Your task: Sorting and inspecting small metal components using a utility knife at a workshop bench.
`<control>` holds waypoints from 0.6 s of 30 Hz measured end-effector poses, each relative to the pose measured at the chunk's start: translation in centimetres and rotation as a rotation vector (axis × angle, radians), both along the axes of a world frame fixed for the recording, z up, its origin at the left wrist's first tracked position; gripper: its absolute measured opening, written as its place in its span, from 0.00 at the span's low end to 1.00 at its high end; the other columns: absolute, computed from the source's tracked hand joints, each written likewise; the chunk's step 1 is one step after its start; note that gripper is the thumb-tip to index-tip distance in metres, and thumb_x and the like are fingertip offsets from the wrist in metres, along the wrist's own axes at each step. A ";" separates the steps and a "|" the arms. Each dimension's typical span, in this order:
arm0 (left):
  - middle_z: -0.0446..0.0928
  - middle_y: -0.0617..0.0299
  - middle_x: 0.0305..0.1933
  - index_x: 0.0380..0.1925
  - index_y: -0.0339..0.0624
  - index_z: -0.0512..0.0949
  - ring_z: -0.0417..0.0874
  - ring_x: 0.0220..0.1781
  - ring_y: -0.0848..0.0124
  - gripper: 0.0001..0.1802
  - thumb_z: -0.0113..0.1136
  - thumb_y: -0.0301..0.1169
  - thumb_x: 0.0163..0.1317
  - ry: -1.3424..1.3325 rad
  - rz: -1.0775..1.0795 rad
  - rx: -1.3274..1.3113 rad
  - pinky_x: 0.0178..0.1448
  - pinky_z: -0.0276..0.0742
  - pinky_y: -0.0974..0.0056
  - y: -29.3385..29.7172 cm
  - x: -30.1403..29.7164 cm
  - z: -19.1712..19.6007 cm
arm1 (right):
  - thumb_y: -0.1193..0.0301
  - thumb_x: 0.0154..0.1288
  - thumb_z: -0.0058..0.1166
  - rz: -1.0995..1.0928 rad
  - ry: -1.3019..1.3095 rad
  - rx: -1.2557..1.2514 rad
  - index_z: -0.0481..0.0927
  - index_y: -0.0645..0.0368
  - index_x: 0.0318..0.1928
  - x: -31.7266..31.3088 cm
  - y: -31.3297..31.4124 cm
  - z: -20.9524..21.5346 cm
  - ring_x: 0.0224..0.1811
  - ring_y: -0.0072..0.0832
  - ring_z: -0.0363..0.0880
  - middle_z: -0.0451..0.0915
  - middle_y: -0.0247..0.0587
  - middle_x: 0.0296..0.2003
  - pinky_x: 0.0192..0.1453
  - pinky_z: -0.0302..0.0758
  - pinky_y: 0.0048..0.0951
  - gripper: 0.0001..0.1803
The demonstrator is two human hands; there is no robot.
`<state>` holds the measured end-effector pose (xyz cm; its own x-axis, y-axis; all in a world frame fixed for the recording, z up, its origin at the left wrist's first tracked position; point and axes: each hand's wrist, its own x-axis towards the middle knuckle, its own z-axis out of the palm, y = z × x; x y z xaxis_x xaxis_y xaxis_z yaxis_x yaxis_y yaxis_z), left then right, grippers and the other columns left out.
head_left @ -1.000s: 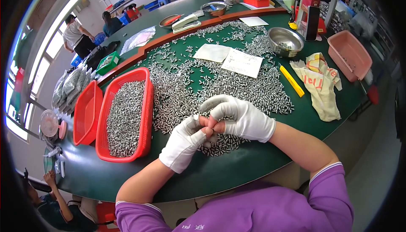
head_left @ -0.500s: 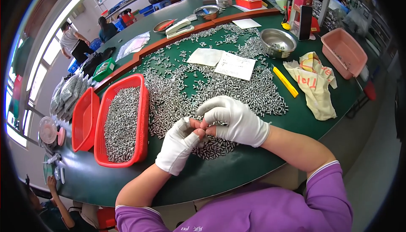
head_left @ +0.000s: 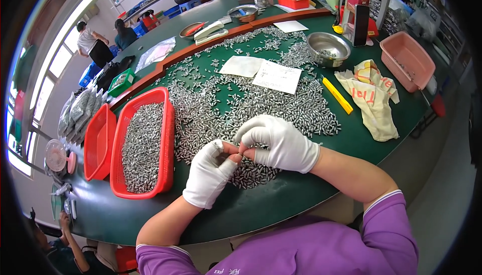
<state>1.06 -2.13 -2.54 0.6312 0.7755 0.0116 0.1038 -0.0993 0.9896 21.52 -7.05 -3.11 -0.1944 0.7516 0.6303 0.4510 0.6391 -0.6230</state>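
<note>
My left hand [head_left: 208,172] and my right hand [head_left: 278,144] wear white gloves with bare fingertips. Their thumbs and forefingers are pinched together and meet over the near edge of a spread of small silver metal pieces [head_left: 201,124]. Between the fingertips sits a tiny dark metal piece [head_left: 241,154], mostly hidden by the fingers. The loose pieces are short, ribbed and pointed, and cover much of the green tabletop [head_left: 281,199]. To the left of my hands stands a red plastic basket [head_left: 167,144] filled with the same kind of piece.
An empty red tray [head_left: 98,142] adjoins the basket. Paper slips [head_left: 277,78] lie on the pieces. Rightward are a steel bowl [head_left: 329,49], a yellow cutter [head_left: 337,96], a cream cloth [head_left: 371,104] and a pink bin [head_left: 407,61]. A wooden strip [head_left: 201,47] borders the far side.
Both hands keep their pinch at nearly the same spot, with only slight finger movement. The view has shifted a little. A person standing in the far left background has turned and moved slightly.
</note>
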 end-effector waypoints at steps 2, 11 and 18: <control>0.78 0.70 0.34 0.39 0.38 0.79 0.75 0.35 0.83 0.05 0.64 0.24 0.65 0.009 0.003 0.009 0.41 0.73 0.74 -0.1 0.0 0.0 | 0.76 0.54 0.67 0.015 0.022 -0.057 0.82 0.56 0.34 0.0 0.0 -0.2 0.43 0.36 0.81 0.82 0.39 0.42 0.49 0.78 0.35 0.08; 0.78 0.70 0.33 0.40 0.38 0.78 0.75 0.35 0.82 0.06 0.64 0.24 0.65 0.049 -0.028 0.008 0.42 0.73 0.74 0.0 -0.1 0.1 | 0.77 0.55 0.64 -0.002 -0.053 -0.043 0.79 0.57 0.34 -0.2 0.0 -0.2 0.43 0.38 0.80 0.81 0.39 0.41 0.49 0.77 0.36 0.07; 0.78 0.64 0.36 0.41 0.40 0.76 0.78 0.37 0.76 0.13 0.61 0.39 0.69 -0.047 -0.110 -0.232 0.44 0.75 0.70 0.6 -0.3 0.5 | 0.70 0.65 0.58 -0.467 0.032 -0.065 0.81 0.58 0.38 2.0 1.2 0.2 0.38 0.43 0.83 0.83 0.46 0.35 0.44 0.79 0.39 0.05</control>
<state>0.75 -1.50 -2.01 0.7146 0.6879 -0.1273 0.0587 0.1223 0.9907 23.51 -5.89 -2.96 0.1930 0.7919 0.5793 0.6610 0.3314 -0.6732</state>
